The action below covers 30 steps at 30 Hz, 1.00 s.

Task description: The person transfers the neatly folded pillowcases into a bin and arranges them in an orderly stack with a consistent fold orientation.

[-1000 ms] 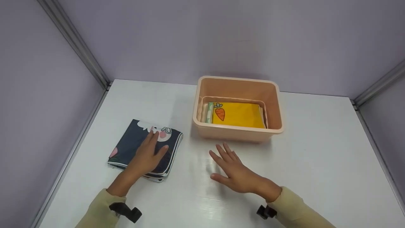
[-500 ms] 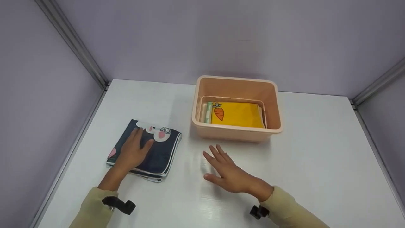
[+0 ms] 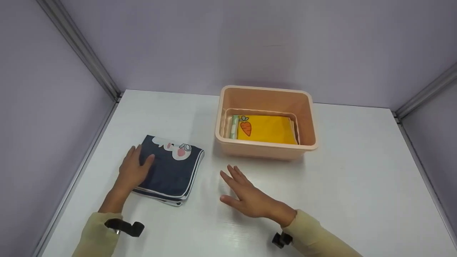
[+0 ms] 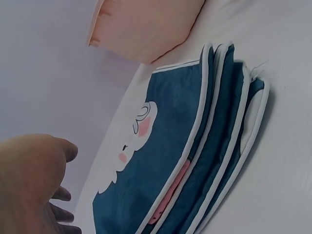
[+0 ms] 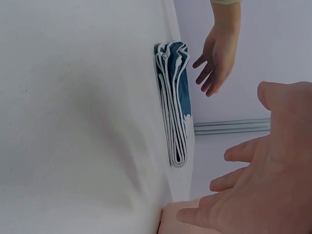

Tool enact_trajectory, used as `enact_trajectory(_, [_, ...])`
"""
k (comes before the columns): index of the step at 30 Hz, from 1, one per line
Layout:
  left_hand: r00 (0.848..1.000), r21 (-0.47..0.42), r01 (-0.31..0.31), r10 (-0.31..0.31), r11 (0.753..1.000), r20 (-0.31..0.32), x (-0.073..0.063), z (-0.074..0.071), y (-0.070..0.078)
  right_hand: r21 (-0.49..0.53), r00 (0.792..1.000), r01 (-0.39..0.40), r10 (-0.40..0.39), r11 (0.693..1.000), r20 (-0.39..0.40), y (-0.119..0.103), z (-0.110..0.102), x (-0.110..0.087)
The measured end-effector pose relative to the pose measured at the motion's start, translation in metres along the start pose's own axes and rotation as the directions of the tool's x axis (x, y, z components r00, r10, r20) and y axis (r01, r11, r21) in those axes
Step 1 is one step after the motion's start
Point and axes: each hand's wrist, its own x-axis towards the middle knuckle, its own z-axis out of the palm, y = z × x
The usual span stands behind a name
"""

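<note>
A folded navy cloth (image 3: 171,171) with white piping and a white cartoon face lies on the left of the table. Its stacked layers show along the edge in the left wrist view. Over its left edge hovers my left hand (image 3: 132,169), fingers extended and holding nothing; the right wrist view shows it above the cloth. My right hand (image 3: 248,198) is held above the table between the cloth and the bin, fingers spread, with nothing in it. Inside the peach plastic bin (image 3: 264,150) lies a folded yellow cloth (image 3: 271,129) with a carrot print.
The bin stands at the back of the white table (image 3: 357,171), near the pale rear wall (image 3: 264,43). Side walls with grey metal corner posts close off the left and right. A pale green strip (image 3: 234,126) shows beside the yellow cloth.
My left hand has drifted left, from the middle of the navy cloth to its left edge. My right hand has shifted slightly left. The cloth and bin stay put.
</note>
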Motion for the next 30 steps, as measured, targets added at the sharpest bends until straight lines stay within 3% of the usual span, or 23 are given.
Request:
enact_trajectory(15, [0.989, -0.063, 0.146, -0.143, 0.987, 0.037, 0.002, -0.008, -0.029, 0.092, 0.999, -0.026, 0.029, 0.995, -0.033, -0.002, 0.013, 0.018])
enact_trajectory(24, [0.986, -0.139, 0.169, -0.166, 0.976, 0.033, 0.001, -0.012, -0.038, 0.177, 0.996, -0.047, 0.058, 0.983, -0.062, -0.006, 0.021, 0.032])
enact_trajectory(30, [0.984, -0.152, 0.176, -0.176, 0.973, 0.018, 0.001, -0.012, -0.040, 0.301, 0.993, -0.065, 0.091, 0.951, -0.073, -0.008, 0.026, 0.041])
